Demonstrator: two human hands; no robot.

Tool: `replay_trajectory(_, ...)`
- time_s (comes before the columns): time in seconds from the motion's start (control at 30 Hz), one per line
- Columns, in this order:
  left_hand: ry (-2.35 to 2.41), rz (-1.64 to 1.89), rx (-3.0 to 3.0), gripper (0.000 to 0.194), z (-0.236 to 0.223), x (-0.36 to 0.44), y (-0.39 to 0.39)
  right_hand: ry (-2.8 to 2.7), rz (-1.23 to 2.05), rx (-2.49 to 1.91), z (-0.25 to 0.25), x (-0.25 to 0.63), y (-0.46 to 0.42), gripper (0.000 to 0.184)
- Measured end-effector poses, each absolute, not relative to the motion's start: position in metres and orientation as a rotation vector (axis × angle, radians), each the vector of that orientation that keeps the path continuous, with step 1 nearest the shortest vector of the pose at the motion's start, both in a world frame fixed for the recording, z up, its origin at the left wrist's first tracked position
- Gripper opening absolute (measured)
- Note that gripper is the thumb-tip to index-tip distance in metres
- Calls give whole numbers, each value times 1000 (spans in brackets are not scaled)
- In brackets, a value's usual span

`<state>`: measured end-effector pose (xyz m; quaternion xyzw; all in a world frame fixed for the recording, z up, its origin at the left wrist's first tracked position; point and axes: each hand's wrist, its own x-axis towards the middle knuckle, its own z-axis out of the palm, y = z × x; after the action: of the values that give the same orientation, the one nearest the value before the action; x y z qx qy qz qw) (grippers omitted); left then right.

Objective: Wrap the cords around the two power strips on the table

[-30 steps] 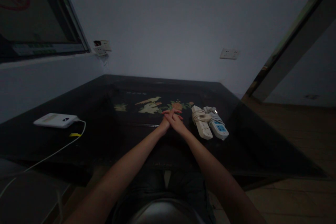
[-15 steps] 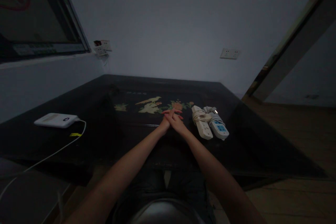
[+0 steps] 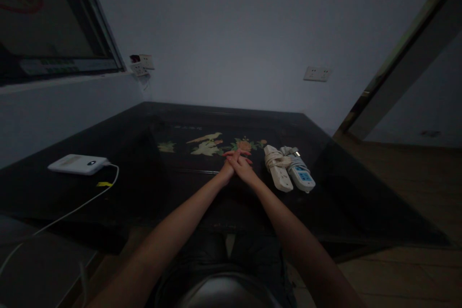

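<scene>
Cream power strip (image 3: 282, 180) on the table (image 3: 339, 192), near the right hand (image 3: 244, 170); that and the left hand (image 3: 225, 173) empty, fingers extended, crossed. Looks light, stiff, cord soft: grip the bare end.

A plain indoor room, its kind unclear, with a dark decorated table (image 3: 173, 192) and wall sockets (image 3: 317, 74).

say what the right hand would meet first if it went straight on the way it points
The left hand, whose fingers cross those of the right hand; past it, perhaps over the painted bird on the tabletop, though depth is unclear.
</scene>
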<state>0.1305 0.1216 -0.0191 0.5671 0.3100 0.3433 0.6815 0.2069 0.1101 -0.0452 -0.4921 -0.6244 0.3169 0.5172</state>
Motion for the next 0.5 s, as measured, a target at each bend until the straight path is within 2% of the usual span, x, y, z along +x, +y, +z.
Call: replay_trajectory(0.5, 688, 778, 1244, 44, -9, 130, 114, -1514, 738, -1164, -45, 207, 110, 32)
